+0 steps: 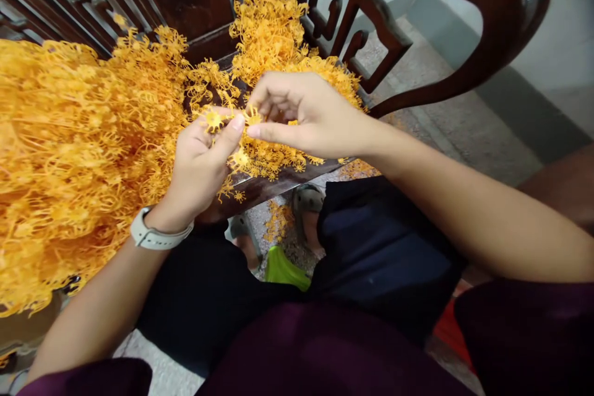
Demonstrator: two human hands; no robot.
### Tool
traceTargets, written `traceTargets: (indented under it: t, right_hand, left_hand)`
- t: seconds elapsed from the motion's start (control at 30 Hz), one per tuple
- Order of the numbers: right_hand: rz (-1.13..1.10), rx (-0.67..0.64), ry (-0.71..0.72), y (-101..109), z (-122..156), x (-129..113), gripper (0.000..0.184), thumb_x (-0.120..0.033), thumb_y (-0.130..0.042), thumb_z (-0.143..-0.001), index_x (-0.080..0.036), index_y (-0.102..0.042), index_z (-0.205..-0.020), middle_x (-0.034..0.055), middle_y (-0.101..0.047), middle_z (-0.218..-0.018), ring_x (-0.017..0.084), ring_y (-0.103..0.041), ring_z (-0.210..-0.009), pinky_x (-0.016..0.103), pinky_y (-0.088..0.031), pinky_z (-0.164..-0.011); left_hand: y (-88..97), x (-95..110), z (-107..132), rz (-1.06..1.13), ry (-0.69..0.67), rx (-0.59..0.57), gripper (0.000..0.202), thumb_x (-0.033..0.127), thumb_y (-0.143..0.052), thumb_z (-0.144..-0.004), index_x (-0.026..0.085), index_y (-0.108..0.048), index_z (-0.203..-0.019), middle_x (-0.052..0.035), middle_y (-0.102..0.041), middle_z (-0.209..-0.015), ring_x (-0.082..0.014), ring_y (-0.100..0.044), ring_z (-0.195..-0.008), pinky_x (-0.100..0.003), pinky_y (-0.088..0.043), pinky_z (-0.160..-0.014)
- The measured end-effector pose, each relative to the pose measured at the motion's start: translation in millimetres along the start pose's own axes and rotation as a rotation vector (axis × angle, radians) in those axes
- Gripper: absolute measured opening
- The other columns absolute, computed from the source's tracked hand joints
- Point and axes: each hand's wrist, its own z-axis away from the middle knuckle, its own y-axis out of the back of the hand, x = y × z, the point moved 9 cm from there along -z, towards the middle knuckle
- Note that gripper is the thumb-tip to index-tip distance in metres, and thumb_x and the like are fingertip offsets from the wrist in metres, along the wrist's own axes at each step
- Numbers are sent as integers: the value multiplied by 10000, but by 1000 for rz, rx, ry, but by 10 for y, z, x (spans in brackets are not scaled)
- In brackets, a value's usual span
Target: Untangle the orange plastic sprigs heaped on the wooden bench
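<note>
My left hand (204,151), with a pale watch band on its wrist, pinches a yellow plastic flower piece (214,120) with thin curled petals between thumb and forefinger. Close against its thumb tip, my right hand (297,111) has its thumb and forefinger on another small yellow flower piece (252,116), the other fingers curled inward. Below the hands, a heap of loose yellow flower pieces (273,158) lies on the dark wooden seat (264,190). Whether the two held pieces are joined cannot be made out.
A big mass of yellow plastic flowers (83,148) fills the left side. Another pile (271,28) leans against the chair back. The carved wooden armrest (492,31) curves round on the right. Fallen pieces (277,223) and a green plastic object (285,269) are between my feet.
</note>
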Motion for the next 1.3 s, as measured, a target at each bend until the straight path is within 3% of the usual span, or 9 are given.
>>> traceTargets:
  t: [0.3,0.47,0.6,0.67,0.77,0.87,0.97,1.13,1.3]
  right_hand:
    - [-204,-12,-224,-83,19,45,394,-425,-786,-965,-201,-563,-730,-6,-622,-650,124,-567,-611,258,-453,-597]
    - [-20,108,-243,-37,-9,-30,410,-202,-634,-977,-204,-472,-601,-13,-525,-568,118,-489,-598,272,-402,-608]
    - [135,91,-248,-46,-99,45,394,-187,-601,-954,-218,-413,-610,-18,-464,-586,132,-465,-653,280,-388,-637]
    - [246,135,-257,106,-145,191,377,-212,-617,-949,-227,-407,-635,-12,-464,-609,147,-473,-688,282,-395,-647]
    - [416,347,-328,669,-111,515,390,-254,-622,-958,-249,-367,-663,-1,-467,-635,169,-477,-702,297,-409,-644]
    - [483,521,-425,1254,56,817,378,-273,-610,-968,-268,-368,-678,1,-483,-628,178,-467,-655,321,-428,-634]
    - [635,466,-356,1435,136,902,390,-328,-746,-906,-263,-437,-676,-11,-478,-619,170,-431,-654,333,-439,-666]
    - [693,355,-289,1294,173,903,487,-493,-706,-991,-255,-456,-646,-19,-404,-573,172,-403,-644,351,-458,-717]
    - [226,198,-242,846,106,567,518,-696,-657,-986,-222,-655,-777,18,-629,-678,160,-548,-659,291,-487,-623]
  left_hand:
    - [161,352,156,-115,-145,183,91,358,-800,-988,278,-838,-1011,-13,-779,-964,-163,-687,-855,-329,-552,-829]
    - [57,541,326,-325,-232,206,124,316,-742,-1034,277,-843,-1094,-15,-826,-1085,-166,-737,-1007,-339,-562,-951]
    - [25,532,373,-475,-245,189,179,353,-700,-1056,276,-853,-1109,-20,-795,-975,-185,-700,-891,-357,-537,-876]
    - [0,558,415,-531,-256,132,188,342,-681,-1068,278,-850,-1117,-24,-781,-950,-196,-677,-865,-369,-522,-866]
    - [-53,693,563,-479,-316,42,193,237,-744,-1018,299,-823,-1183,-18,-802,-1068,-208,-687,-923,-365,-528,-883]
    - [-111,629,604,-347,-180,-14,78,267,-742,-1020,294,-811,-1046,-1,-749,-856,-168,-630,-732,-314,-490,-664]
    - [-238,346,472,-158,84,-91,234,415,-695,-1052,244,-762,-907,2,-638,-718,-136,-533,-623,-279,-446,-587]
    - [-327,19,321,223,408,-80,246,437,-808,-946,214,-742,-867,2,-629,-706,-136,-552,-633,-268,-472,-604]
    - [-406,29,367,211,435,-179,234,409,-878,-865,189,-808,-905,-45,-745,-846,-141,-610,-703,-265,-481,-630]
